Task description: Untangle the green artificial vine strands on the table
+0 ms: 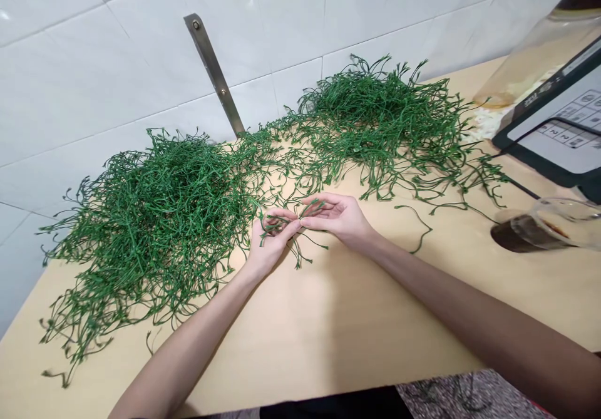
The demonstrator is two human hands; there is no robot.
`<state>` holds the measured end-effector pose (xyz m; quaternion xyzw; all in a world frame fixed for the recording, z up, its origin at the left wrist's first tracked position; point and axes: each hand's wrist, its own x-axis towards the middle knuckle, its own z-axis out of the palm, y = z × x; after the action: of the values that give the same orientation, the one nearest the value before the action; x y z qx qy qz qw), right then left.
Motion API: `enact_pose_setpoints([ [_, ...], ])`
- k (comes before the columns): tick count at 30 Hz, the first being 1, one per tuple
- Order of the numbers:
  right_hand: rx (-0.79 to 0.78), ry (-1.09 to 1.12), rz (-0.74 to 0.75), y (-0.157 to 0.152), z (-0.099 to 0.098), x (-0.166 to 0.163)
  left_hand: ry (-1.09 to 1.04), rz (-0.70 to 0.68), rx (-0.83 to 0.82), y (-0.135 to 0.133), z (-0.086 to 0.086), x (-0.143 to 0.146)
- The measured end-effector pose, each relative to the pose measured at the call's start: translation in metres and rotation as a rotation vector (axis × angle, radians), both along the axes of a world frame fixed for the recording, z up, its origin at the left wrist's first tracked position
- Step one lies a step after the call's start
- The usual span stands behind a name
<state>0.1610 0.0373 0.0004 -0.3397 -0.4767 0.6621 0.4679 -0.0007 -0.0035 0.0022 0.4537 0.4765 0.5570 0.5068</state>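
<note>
My left hand [275,234] and my right hand [340,218] meet over the table, fingertips touching. Between their thumbs and fingers they pinch a few thin green plastic stems [300,253] with small forked tips; the exact point of contact is partly hidden by the fingers. To the left spreads a large tangled pile of the same green stems [164,212], its edge close to my left hand. A second heap of green stems [380,115] lies beyond my right hand, against the wall. One loose stem [425,231] rests right of my right wrist.
A clear cup with dark liquid [521,234] stands at the right. Behind it are a dark-framed panel with a white label [563,118] and a large transparent container [526,56]. A metal bracket [213,71] is fixed to the tiled wall [126,49]. The wooden table [282,350] has its edge near me.
</note>
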Motion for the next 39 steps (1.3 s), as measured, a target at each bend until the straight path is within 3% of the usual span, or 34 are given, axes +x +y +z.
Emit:
enact_pose_setpoints([
  [9,0.027,-0.031,0.136,0.001,0.002,0.002,0.143,-0.128,0.060,-0.002,0.000,-0.004],
  [15,0.099,-0.108,0.062,0.000,0.003,0.001,0.137,-0.213,0.030,-0.003,0.007,-0.001],
  [26,0.105,-0.128,0.018,-0.001,0.004,-0.002,0.187,-0.110,-0.004,-0.001,-0.002,0.000],
  [39,0.052,-0.100,0.067,0.000,0.002,-0.002,0.143,-0.142,0.063,-0.003,0.008,0.003],
])
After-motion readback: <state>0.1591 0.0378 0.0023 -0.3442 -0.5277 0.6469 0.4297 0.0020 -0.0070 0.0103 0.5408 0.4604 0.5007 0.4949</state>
